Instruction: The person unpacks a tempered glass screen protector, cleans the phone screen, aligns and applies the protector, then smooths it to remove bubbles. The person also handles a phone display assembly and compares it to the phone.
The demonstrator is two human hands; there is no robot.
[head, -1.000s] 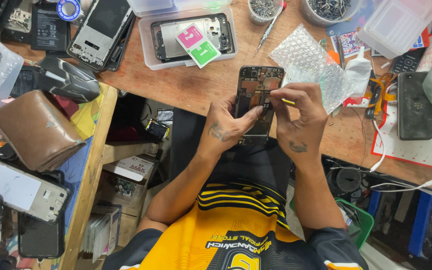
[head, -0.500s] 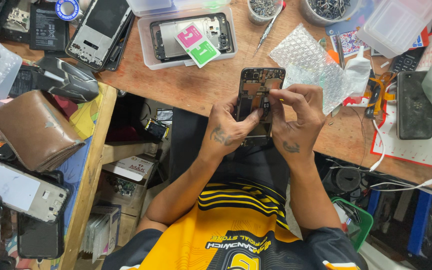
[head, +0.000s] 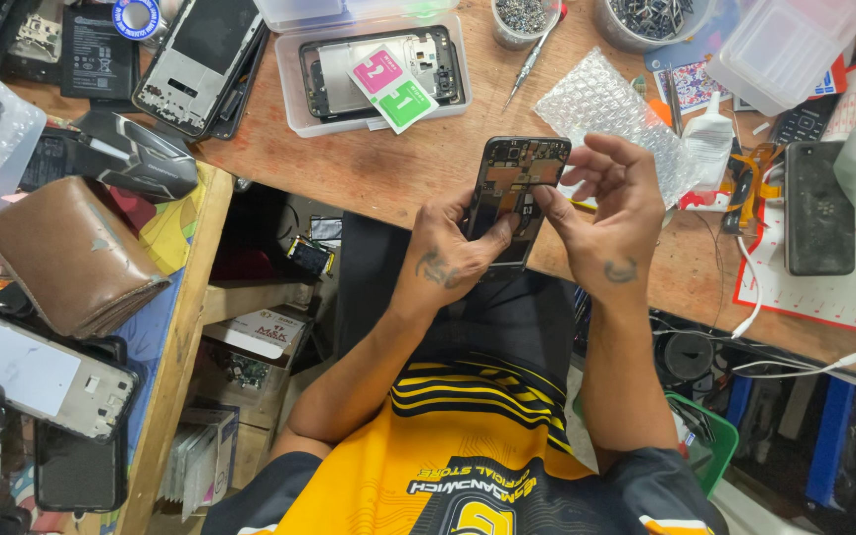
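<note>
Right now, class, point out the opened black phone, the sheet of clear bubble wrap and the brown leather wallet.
Opened black phone (head: 522,168), head view, exposed upper board.
Sheet of clear bubble wrap (head: 601,104), head view, its middle.
Brown leather wallet (head: 66,248), head view, top flap.

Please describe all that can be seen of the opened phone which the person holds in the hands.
The opened phone is a dark, flat rectangular body with its back cover off, so copper-coloured and black inner parts show, mostly toward the far end. It is held lengthwise away from the person, above the near edge of the wooden workbench. The left hand grips its near left side, thumb lying across the lower part. The right hand touches its right side, fingertips pressing near the middle. Its near end is hidden by the hands.
</note>
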